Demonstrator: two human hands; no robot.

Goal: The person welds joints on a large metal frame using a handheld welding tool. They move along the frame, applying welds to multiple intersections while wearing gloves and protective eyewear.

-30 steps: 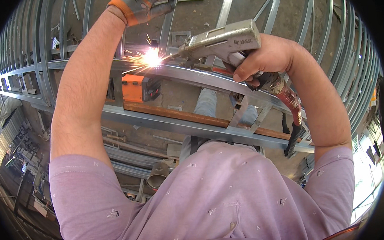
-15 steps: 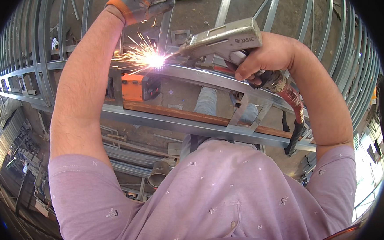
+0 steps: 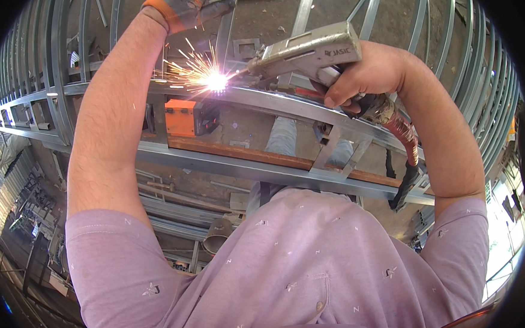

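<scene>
My bare right hand [image 3: 368, 76] is wrapped around the handle of a pale, scuffed welding gun [image 3: 310, 51]. The gun's tip points left at a bright arc [image 3: 215, 81] on a curved metal rail [image 3: 264, 99], and sparks fly up and left from it. A red-wrapped cable [image 3: 401, 132] runs down from the grip. At the top edge my left hand [image 3: 185, 5], in a grey and orange glove, closes around a metal bar [image 3: 226, 37] that rises from beside the arc. Part of that hand is cut off by the frame edge.
An orange box-shaped machine [image 3: 180, 117] stands below the rail. Nearer to me run a brown bar [image 3: 238, 151] and a silver frame tube [image 3: 214, 164]. Metal bars [image 3: 434, 21] spread out on both sides. A round pipe [image 3: 217, 236] lies among stacked tubes at lower left.
The arc and the gun's tip have shifted slightly to the right along the rail, my right hand moving with them. My left hand stays nearly in place, and the sparks have changed shape.
</scene>
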